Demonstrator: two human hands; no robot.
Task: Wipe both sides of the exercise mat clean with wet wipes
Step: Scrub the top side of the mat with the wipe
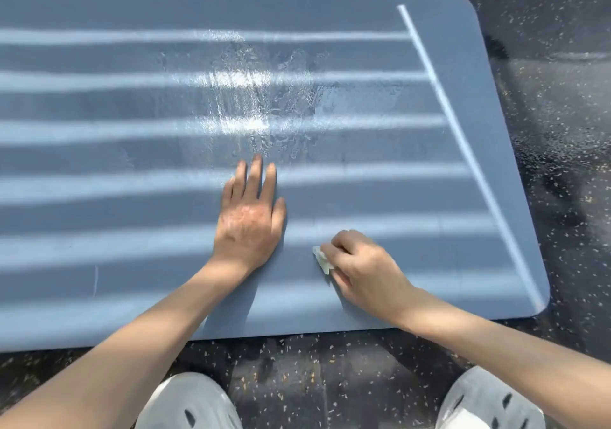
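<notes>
A blue exercise mat lies flat on the floor and fills most of the view, its right end rounded. Stripes of sunlight cross it. A wet, shiny patch glistens in the mat's middle, beyond my fingers. My left hand presses flat on the mat, fingers spread, holding nothing. To its right, near the mat's front edge, my right hand is curled on a crumpled white wet wipe pressed against the mat; only a small corner of the wipe shows.
Dark speckled floor surrounds the mat on the right and front. My two knees in torn light trousers sit at the bottom edge, just short of the mat's near edge.
</notes>
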